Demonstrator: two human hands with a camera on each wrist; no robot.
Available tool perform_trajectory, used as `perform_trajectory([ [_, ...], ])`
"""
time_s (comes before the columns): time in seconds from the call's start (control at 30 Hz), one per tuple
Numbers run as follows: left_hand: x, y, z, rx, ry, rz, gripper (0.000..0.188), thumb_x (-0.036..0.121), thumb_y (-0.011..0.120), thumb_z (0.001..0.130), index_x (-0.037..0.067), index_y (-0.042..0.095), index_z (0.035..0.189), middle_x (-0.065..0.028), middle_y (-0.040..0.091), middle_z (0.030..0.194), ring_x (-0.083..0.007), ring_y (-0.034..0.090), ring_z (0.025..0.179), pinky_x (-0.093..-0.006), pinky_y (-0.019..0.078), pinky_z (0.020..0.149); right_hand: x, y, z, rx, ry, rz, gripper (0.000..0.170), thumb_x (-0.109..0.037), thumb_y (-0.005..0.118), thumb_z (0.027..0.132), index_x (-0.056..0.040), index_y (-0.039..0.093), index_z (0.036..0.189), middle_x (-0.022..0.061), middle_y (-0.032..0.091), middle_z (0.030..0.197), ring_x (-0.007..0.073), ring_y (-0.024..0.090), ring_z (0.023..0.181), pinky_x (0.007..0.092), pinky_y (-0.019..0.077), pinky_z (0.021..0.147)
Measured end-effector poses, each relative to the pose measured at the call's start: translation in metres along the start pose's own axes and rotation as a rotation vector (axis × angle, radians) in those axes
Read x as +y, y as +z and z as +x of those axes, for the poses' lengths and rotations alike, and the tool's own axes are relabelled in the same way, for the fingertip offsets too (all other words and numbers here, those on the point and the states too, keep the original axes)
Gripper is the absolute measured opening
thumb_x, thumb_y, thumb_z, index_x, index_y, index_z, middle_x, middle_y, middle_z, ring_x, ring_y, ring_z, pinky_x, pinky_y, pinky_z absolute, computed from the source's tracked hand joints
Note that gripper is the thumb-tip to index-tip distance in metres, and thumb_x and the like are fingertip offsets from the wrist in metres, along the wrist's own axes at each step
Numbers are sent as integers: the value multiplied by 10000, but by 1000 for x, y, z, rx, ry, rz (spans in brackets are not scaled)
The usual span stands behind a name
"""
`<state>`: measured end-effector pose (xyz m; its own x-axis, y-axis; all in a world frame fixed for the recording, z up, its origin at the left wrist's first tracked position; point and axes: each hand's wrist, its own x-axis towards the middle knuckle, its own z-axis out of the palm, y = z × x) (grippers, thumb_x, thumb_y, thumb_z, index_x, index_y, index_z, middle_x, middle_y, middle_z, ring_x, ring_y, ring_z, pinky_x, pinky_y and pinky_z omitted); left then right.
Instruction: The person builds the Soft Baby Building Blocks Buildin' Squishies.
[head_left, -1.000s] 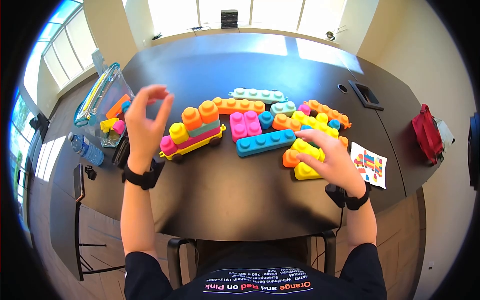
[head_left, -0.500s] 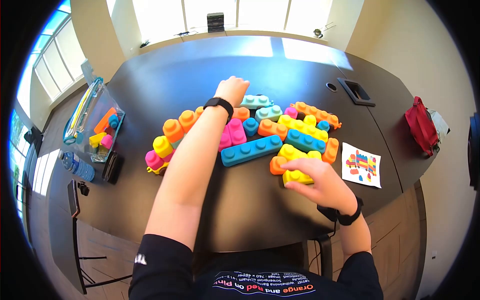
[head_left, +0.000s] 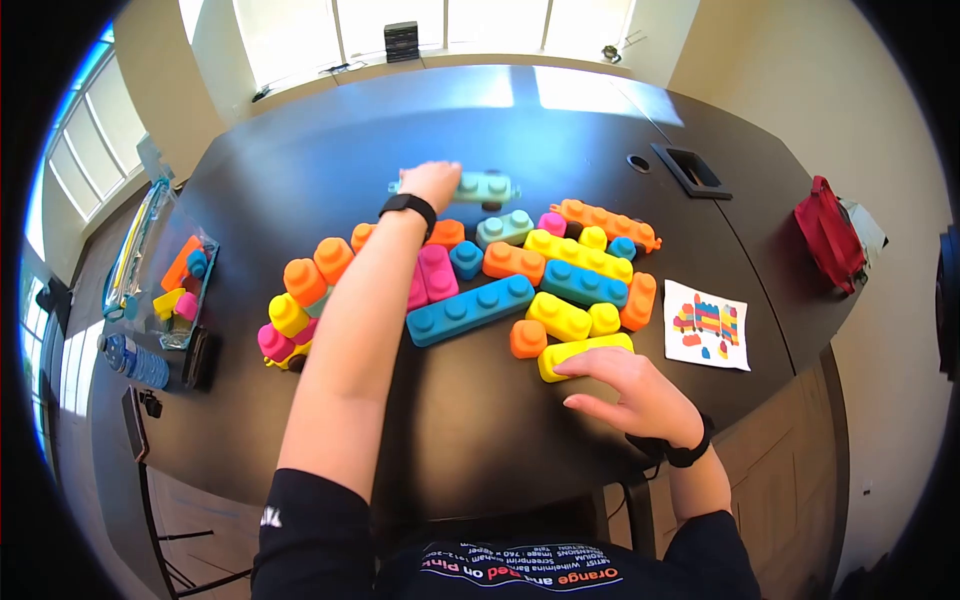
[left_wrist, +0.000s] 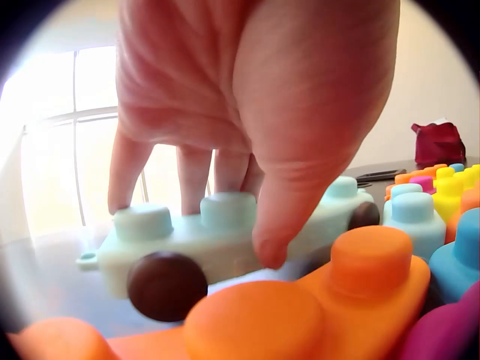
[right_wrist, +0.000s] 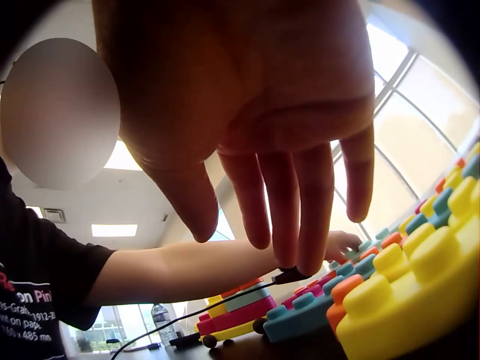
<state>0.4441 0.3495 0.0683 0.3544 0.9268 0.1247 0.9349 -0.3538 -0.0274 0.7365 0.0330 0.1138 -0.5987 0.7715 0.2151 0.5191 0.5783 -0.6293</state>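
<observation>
At the back of the block group, my left hand (head_left: 432, 184) holds a light teal wheeled base (head_left: 488, 186). The left wrist view shows the thumb on the near side of this base (left_wrist: 187, 244) and the other fingers on its far side, among the studs. A long orange piece (left_wrist: 367, 262) lies just in front. My right hand (head_left: 635, 392) is relaxed over the near yellow block (head_left: 560, 364), fingertips close to its top. From the right wrist, the fingers of that hand (right_wrist: 255, 112) hang loosely spread with nothing between them.
Left of the group stands a wheeled wagon stacked with blocks (head_left: 290, 315), partly behind my left forearm. A picture card (head_left: 706, 326) lies at right. A clear bag (head_left: 160, 270) and water bottle (head_left: 135, 362) are far left. A red bag (head_left: 828, 235) sits far right.
My left hand has swung from above the stacked wagon to the back and taken hold of the light teal base, which has shifted slightly away. My right hand has drawn back a little nearer me.
</observation>
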Motion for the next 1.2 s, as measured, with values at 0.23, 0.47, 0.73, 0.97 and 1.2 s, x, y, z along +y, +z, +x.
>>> perform_trajectory([
  [0.23, 63, -82, -93, 705, 359, -296, 521, 143, 788, 841, 87, 630, 1334, -99, 645, 1228, -337, 638, 1118, -472, 510, 982, -3, 6, 0, 85, 20, 38, 346, -121, 802, 906, -40, 718, 1232, 114, 756, 1185, 294, 725, 1095, 379, 559, 960],
  [0.47, 73, -109, -248, 442, 390, -315, 618, 144, 824, 763, 75, 632, 1346, -124, 631, 1241, -344, 625, 1134, -442, 500, 973, -7, 6, 0, 317, 77, 48, 440, -117, 808, 902, -31, 660, 1307, 137, 725, 1193, 260, 730, 1058, 376, 565, 938],
  [0.73, 60, -62, -316, 81, 307, -439, 601, 184, 814, 828, 29, 605, 1369, -137, 600, 1266, -343, 594, 1122, -450, 487, 960, -13, 45, 21, 269, -26, -102, 428, -158, 844, 871, -52, 618, 1218, 161, 688, 1249, 370, 673, 1127, 417, 551, 965],
  [0.97, 73, -31, -319, -1, 377, -430, 590, 199, 782, 865, 35, 585, 1396, -115, 591, 1253, -331, 578, 1160, -449, 479, 999, -5, 64, 26, 102, -129, -238, 302, -132, 824, 837, -58, 729, 1114, 87, 712, 1126, 327, 698, 980, 414, 568, 846],
  [1.2, 75, -21, -321, -51, 363, -490, 596, 179, 798, 861, 36, 573, 1394, -124, 581, 1272, -339, 575, 1164, -448, 481, 1004, 1, 71, 24, 57, -93, -240, 305, -123, 821, 839, -67, 737, 1126, 77, 705, 1089, 315, 696, 1002, 417, 573, 841],
])
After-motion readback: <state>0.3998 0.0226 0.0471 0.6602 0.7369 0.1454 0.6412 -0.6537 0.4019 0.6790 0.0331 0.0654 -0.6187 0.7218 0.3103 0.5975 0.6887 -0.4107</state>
